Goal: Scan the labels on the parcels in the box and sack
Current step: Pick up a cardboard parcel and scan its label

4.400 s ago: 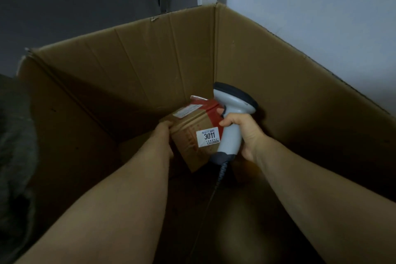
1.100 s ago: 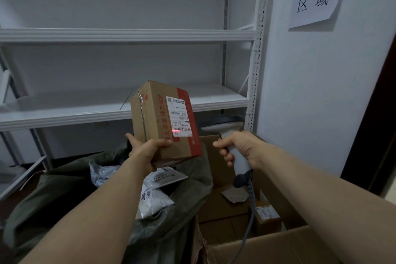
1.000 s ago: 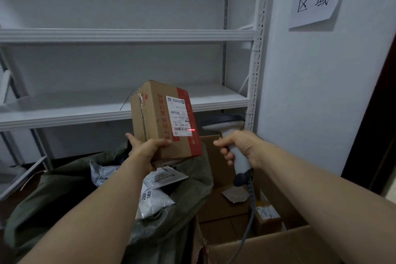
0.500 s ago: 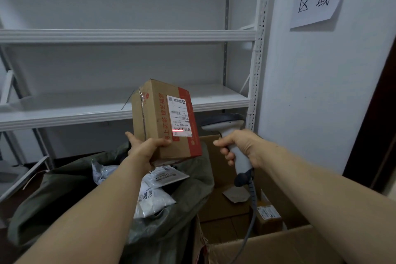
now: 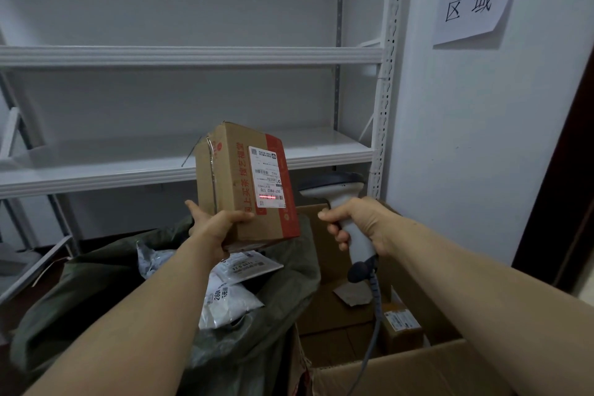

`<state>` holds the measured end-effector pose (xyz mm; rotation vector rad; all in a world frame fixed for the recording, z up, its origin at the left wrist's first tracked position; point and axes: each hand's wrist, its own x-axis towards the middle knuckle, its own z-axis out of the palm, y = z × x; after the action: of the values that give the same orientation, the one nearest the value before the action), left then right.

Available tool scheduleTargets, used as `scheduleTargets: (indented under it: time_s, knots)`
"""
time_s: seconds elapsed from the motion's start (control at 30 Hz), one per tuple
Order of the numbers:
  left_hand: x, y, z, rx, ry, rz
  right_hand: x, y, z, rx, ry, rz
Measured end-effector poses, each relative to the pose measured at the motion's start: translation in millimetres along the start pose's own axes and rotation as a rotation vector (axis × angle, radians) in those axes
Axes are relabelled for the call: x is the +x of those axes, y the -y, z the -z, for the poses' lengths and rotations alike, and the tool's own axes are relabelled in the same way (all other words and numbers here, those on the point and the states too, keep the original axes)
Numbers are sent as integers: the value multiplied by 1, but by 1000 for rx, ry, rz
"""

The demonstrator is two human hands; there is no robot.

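Above the sack (image 5: 96, 292), the left hand (image 5: 218, 225) grips a cardboard parcel (image 5: 238, 202); the right hand (image 5: 356, 222) clasps a scanner (image 5: 340, 185), its red line crossing the label (image 5: 266, 177). Mailers (image 5: 231, 296) in the sack and a small parcel (image 5: 401, 321) in the box (image 5: 418, 370) beside it seemingly await scanning.

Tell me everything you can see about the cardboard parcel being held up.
The parcel is a brown cardboard box with a red band and red printing. It is held roughly upright above the sack, gripped at its bottom by the left hand. A white label faces the camera, with a red scan line across its lower barcode.
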<state>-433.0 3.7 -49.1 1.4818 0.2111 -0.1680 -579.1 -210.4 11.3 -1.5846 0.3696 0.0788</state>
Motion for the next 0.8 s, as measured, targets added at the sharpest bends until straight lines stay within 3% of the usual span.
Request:
scheduleTargets:
  time_s: [0.27, 0.8]
  knots:
    - [-1, -4, 5, -23, 0, -23, 0, 12, -1, 75, -16, 98]
    - [-7, -7, 6, -40, 23, -27, 2, 21, -5, 64, -26, 97]
